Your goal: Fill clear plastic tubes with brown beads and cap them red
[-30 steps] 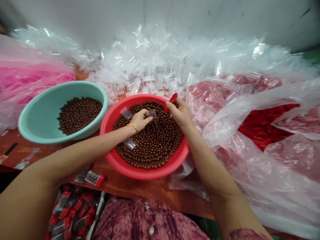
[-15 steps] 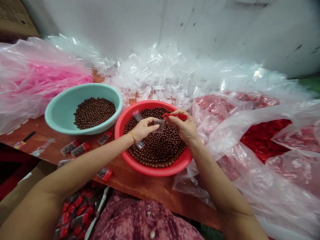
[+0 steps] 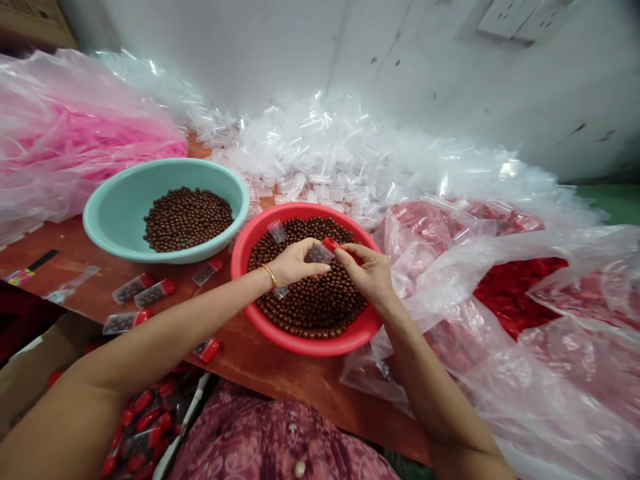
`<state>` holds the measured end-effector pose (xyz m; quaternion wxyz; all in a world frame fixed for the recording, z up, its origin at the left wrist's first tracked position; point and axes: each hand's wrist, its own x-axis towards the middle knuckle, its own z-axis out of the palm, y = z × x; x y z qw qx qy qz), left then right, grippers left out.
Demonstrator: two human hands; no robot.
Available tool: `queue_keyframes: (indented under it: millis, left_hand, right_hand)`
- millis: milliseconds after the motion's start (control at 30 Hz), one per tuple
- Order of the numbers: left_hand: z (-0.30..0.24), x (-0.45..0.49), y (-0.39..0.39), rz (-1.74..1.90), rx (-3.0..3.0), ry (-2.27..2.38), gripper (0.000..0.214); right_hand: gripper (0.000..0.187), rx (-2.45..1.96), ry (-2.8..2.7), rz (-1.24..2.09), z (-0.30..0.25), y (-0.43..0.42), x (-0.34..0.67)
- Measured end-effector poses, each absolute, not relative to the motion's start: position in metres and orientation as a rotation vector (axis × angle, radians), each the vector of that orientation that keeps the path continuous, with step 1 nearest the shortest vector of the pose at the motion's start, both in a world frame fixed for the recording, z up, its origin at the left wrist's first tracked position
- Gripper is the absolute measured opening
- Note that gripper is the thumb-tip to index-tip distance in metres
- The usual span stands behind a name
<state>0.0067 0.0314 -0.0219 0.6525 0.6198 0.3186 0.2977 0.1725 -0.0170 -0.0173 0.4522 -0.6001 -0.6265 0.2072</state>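
Over the red basin, my left hand is closed on a small clear plastic box with dark beads inside. My right hand pinches a red cap at the box's right end; the two touch, but I cannot tell how firmly the cap sits. Glossy brown beads fill much of the basin below both hands. Another clear box lies on the beads at the basin's left side, and one more shows partly under my left wrist.
A turquoise basin with brown beads stands left. Capped boxes lie on the table, with more in a carton below. Clear boxes are heaped along the wall. Plastic bags of red caps lie right, a pink-filled bag left.
The red cap, held apart from the box half a second ago, now meets its end. My right hand has turned and come closer to my left. The camera view has shifted slightly.
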Motion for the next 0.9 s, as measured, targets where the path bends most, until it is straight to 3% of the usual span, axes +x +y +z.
queue_keyframes:
  millis: [333, 733, 900]
  left_hand:
    - [-0.017, 0.004, 0.030, 0.664, 2.047, 1.039, 0.012]
    - [-0.018, 0.004, 0.028, 0.573, 2.171, 1.100, 0.010]
    - [-0.013, 0.002, 0.027, 0.563, 2.149, 1.077, 0.009]
  right_hand:
    - [0.037, -1.350, -1.778, 0.587, -0.014, -0.021, 0.163]
    - [0.041, -1.475, -2.035, 0.273, -0.011, -0.025, 0.161]
    - [0.037, -1.356, -1.904, 0.549, -0.009, -0.025, 0.162]
